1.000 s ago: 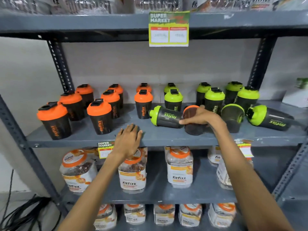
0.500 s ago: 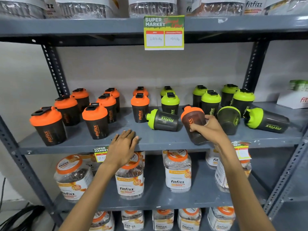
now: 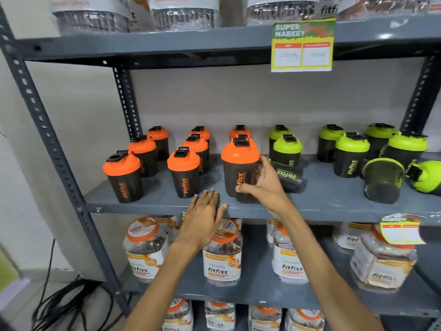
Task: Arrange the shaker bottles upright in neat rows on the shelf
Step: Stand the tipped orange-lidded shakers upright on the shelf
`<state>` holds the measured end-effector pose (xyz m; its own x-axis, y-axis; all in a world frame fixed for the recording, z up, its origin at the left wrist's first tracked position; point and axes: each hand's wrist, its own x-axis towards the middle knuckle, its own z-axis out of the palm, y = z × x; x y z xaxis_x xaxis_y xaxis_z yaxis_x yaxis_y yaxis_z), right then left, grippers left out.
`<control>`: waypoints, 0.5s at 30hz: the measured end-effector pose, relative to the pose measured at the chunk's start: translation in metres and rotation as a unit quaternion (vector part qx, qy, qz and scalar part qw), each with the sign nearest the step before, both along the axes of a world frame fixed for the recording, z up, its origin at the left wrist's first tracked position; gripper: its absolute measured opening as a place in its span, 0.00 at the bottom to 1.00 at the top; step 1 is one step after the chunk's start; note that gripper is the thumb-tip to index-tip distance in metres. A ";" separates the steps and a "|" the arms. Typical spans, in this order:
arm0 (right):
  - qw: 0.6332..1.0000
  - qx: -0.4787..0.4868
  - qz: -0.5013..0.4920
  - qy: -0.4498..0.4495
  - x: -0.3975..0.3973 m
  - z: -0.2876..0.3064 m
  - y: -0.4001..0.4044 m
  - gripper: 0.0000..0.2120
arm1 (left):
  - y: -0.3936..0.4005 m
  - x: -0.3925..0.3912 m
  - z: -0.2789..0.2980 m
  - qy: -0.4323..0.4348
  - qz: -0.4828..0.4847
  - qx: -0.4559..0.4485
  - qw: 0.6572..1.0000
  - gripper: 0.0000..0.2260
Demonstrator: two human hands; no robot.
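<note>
Since earlier, right hand stood orange-lidded shaker upright at centre frame, fingers wrapped round it. Left hand lay open, flat on shelf edge. Next probably: release, right toppled green-lidded shaker.

Grey metal shelf — orange-lidded black shaker bottles upright in rows on its left half, green-lidded black shaker bottles upright behind on the right. Two green-lidded ones lie toppled in front, another stands inverted between them. Clear plastic jars on the shelf below.
</note>
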<state>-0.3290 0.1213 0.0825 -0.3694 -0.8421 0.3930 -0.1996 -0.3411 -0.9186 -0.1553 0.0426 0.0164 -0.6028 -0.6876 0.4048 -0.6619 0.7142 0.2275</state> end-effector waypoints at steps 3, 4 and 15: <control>1.000 0.022 -0.010 0.018 0.004 -0.014 -0.024 0.44 | -0.001 0.001 0.001 0.001 -0.006 0.003 1.000 0.26; 0.999 0.030 -0.018 0.022 0.004 -0.018 -0.028 0.44 | -0.001 0.001 0.001 0.002 -0.006 0.002 1.000 0.26; 0.996 0.076 -0.049 0.017 0.005 -0.029 -0.032 0.46 | -0.001 0.001 -0.007 0.021 -0.007 -0.021 1.000 0.27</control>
